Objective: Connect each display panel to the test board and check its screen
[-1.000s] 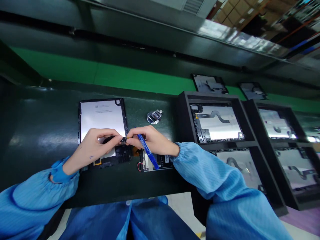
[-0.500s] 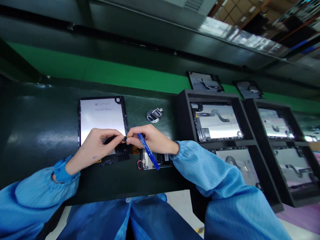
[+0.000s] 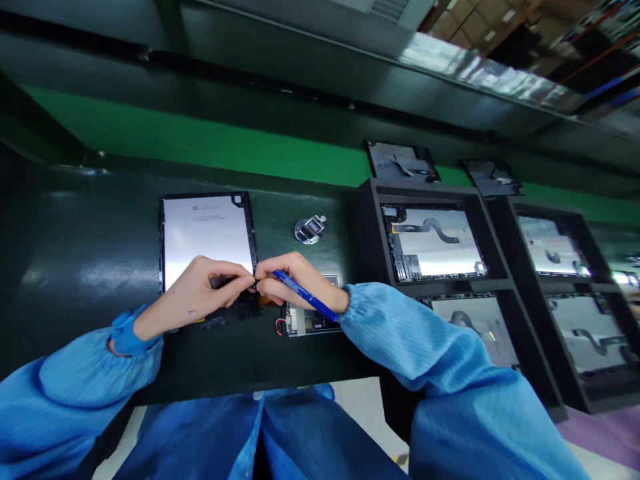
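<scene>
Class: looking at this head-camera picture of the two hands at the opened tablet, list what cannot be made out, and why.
- Tiny part pinched between left hand and right hand: too small, fingers cover it.
- Tablet lower end: hidden under both hands.
- Blue tool tip: hidden by the fingers.
- Small round device: too small to identify.

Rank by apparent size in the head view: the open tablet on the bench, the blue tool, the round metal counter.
1. open tablet
2. blue tool, held in the right hand
3. round metal counter

Both hands (image 3: pixel 255 287) pinching small part over open tablet (image 3: pixel 207 247), blue pen (image 3: pixel 305 295)
</scene>
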A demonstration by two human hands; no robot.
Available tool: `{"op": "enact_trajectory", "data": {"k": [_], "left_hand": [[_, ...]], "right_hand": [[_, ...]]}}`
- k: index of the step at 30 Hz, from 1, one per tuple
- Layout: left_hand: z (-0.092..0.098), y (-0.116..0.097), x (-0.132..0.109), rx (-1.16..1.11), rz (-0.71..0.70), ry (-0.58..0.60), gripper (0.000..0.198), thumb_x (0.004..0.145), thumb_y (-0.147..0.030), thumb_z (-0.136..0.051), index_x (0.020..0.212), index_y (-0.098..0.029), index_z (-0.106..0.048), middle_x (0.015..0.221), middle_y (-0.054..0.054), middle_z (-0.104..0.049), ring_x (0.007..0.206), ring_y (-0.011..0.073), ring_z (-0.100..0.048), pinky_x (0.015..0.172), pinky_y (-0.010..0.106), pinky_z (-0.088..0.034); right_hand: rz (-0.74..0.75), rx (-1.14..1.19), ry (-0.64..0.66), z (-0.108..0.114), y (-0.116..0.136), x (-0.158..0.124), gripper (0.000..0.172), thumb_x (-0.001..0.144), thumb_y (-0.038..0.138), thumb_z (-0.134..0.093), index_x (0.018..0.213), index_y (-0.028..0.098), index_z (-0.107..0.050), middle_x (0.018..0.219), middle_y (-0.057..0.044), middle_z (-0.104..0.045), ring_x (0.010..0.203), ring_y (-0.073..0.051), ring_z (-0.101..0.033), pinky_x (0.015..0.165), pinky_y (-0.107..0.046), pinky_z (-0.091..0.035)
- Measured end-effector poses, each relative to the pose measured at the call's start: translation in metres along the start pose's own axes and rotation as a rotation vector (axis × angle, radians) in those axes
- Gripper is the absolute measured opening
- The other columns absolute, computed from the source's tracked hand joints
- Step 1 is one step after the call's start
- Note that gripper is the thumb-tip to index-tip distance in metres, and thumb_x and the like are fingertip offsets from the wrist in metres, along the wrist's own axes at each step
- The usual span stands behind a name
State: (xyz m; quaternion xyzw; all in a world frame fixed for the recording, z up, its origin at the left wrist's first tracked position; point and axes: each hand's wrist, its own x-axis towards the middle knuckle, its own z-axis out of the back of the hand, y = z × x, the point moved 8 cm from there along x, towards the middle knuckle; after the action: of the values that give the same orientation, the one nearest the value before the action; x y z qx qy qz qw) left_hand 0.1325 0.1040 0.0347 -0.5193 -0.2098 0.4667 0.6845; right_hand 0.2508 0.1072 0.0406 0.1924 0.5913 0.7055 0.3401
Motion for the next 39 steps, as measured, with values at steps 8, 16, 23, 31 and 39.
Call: {"op": "enact_trajectory", "data": {"k": [8,16,23,31,39], "left_hand": [[0.102,0.034,0.010,0.707,-0.031,-0.472,0.057,0.099,-0.038,-0.035,0.135,0.003,-0.053,0.142,0.024,-0.053,0.133,0.0341,-0.047,0.115,0.046,-0.032],[0.100,0.045,0.011,0.746,0.017,-0.456,0.054,0.097,-0.031,-0.038,0.139,0.001,-0.049,0.143,0.021,-0.050,0.133,0.0308,-0.045,0.115,0.043,-0.033],[0.102,0.045,0.013,0.642,0.023,-0.405,0.052,0.100,-0.032,-0.037,0.140,-0.002,-0.050,0.146,0.019,-0.048,0.134,0.0321,-0.043,0.115,0.046,-0.033],[0.096,0.040,0.011,0.642,0.019,-0.381,0.052,0.101,-0.028,-0.029,0.140,0.001,-0.048,0.146,0.022,-0.047,0.134,0.0336,-0.042,0.113,0.049,-0.034],[0.095,0.043,0.013,0.565,0.032,-0.403,0.046,0.101,-0.023,-0.032,0.137,-0.002,-0.052,0.148,0.018,-0.046,0.138,0.0310,-0.038,0.116,0.047,-0.027]], "right_hand": [[0.035,-0.203,-0.419,0.030,0.007,-0.012,0.026,0.096,0.036,-0.051,0.115,0.021,-0.061,0.089,0.000,-0.073,0.070,-0.011,-0.063,0.070,-0.025,-0.045],[0.076,-0.034,-0.406,-0.038,0.053,-0.039,0.019,0.090,0.027,-0.060,0.074,0.019,-0.055,0.065,0.005,-0.053,0.053,-0.007,-0.045,0.055,-0.022,-0.038],[-0.274,0.222,-0.587,-0.083,-0.006,-0.050,0.033,0.085,0.039,-0.067,0.072,0.022,-0.041,0.055,0.009,-0.039,0.047,-0.006,-0.033,0.048,-0.021,-0.028],[-0.104,-0.239,-0.664,-0.068,-0.018,0.005,0.037,0.089,0.036,-0.049,0.061,0.023,-0.030,0.054,0.007,-0.031,0.050,-0.008,-0.034,0.055,-0.023,-0.035],[-0.143,-0.345,-0.631,-0.078,-0.031,0.005,0.037,0.089,0.035,-0.050,0.062,0.023,-0.028,0.053,0.006,-0.035,0.049,-0.009,-0.037,0.055,-0.025,-0.036]]}}
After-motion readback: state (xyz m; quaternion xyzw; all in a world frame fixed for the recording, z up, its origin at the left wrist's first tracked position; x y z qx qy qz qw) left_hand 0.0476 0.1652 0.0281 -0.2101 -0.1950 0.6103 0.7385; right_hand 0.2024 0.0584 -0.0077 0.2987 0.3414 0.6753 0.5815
